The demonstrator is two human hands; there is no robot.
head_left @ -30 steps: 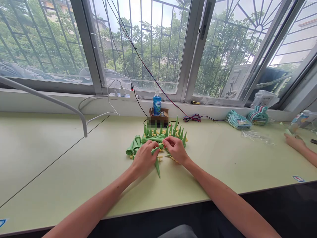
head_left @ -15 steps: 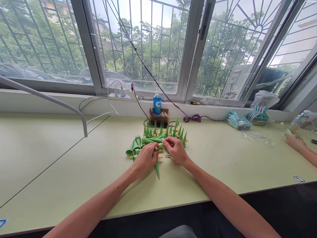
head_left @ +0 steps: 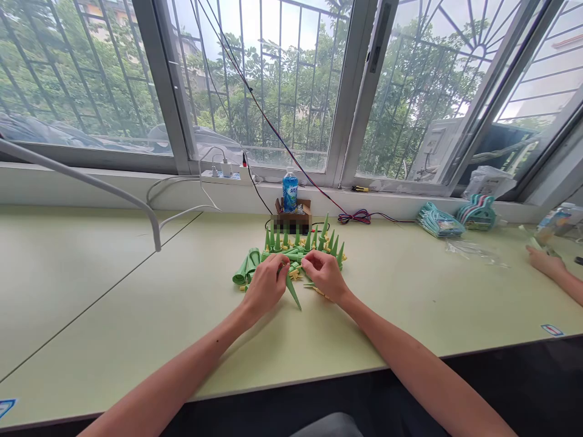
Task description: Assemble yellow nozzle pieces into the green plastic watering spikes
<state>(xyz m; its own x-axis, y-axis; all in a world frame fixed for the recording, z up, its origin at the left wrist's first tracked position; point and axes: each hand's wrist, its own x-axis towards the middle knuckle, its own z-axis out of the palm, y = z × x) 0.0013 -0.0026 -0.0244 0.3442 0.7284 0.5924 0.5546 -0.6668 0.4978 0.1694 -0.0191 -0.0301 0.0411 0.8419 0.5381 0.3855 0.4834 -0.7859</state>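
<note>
My left hand (head_left: 268, 280) is closed, thumb and fingers pinched together, on a slim green plastic spike (head_left: 294, 294) whose point slants down toward me. Just to its right, my right hand (head_left: 325, 276) is also closed in a pinch. Whatever lies between its fingertips is hidden or too small to name. Behind both hands is a pile of green cone-shaped plastic pieces (head_left: 252, 261), some lying flat. A row of green spikes (head_left: 334, 244) stands upright with small yellow pieces at their bases. A yellow piece (head_left: 296, 275) lies between my hands.
A blue-liquid bottle (head_left: 290, 191) stands by a small cardboard box (head_left: 303, 220) near the window. Bundled cable (head_left: 357, 216) and packs of teal hangers (head_left: 439, 221) lie to the right. A white curved tube (head_left: 136, 200) crosses the left. Another person's hand (head_left: 544, 261) is at far right.
The green spike has swung, its tip moving up and to the right with my left hand's turn. My right hand has stayed nearly in place.
</note>
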